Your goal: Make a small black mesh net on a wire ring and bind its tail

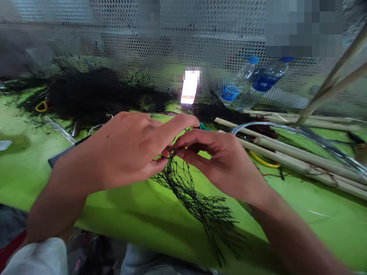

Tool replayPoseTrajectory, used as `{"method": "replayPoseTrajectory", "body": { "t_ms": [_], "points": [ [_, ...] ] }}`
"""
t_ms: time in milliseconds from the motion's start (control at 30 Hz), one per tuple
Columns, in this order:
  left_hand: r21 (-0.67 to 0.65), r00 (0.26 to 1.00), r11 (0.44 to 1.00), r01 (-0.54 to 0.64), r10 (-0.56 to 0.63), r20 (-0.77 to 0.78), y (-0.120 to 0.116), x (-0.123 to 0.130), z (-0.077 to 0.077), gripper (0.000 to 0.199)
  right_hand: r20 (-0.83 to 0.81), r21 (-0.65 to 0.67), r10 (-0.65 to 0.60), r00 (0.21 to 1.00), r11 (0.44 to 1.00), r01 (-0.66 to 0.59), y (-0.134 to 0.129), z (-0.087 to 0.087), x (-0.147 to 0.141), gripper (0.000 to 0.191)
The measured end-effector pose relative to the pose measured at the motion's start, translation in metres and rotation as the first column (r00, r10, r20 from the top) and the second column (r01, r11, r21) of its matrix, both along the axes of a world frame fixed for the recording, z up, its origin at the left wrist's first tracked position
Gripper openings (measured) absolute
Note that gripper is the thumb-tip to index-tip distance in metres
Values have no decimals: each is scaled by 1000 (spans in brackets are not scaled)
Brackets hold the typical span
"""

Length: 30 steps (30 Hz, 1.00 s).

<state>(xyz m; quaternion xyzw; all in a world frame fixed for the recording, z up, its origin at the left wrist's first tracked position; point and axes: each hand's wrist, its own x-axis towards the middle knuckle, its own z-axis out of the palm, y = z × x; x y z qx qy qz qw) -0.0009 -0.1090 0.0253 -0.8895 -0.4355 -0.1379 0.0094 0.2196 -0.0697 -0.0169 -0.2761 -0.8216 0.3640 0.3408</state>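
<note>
Labels: blue on both bottles (231,93), wording unreadable
Netting (195,200): black, knotted mesh
Hands (123,152) (229,164): both pinching netting

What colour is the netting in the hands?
The netting is black, showing best in the head view.

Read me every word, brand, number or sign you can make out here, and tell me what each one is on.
No text is legible.
Smaller bottle's blue label: pale marks, too blurred to read.
Larger bottle's blue label: white marks, too blurred to read.
Phone screen: glaring white; the marks on its red bar are too small.
</note>
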Motion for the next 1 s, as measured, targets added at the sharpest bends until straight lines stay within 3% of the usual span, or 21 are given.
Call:
{"method": "replayPoseTrajectory", "body": {
  "t_ms": [100,267,500,800,1000],
  "points": [
    [32,1000,999,12,-11,-22,-1,-4,0,56,37,90,-10,999,996,6,-7,0,-3,9],
    [-76,994,996,55,-48,97,2,-7,5,61,62,233,-25,998,972,10,-15,-8,-9,23],
    [-234,964,966,112,-48,263,14,-9,9,58,14,200,34,999,979,-37,-8,-15,-7,30],
    [-204,964,976,81,-25,266,15,-7,10,49,-20,172,102,995,980,-97,0,-19,-3,40],
    [-185,975,979,80,-39,219,16,-7,9,35,-42,138,105,994,985,-98,0,-16,-1,36]
  ]
}}
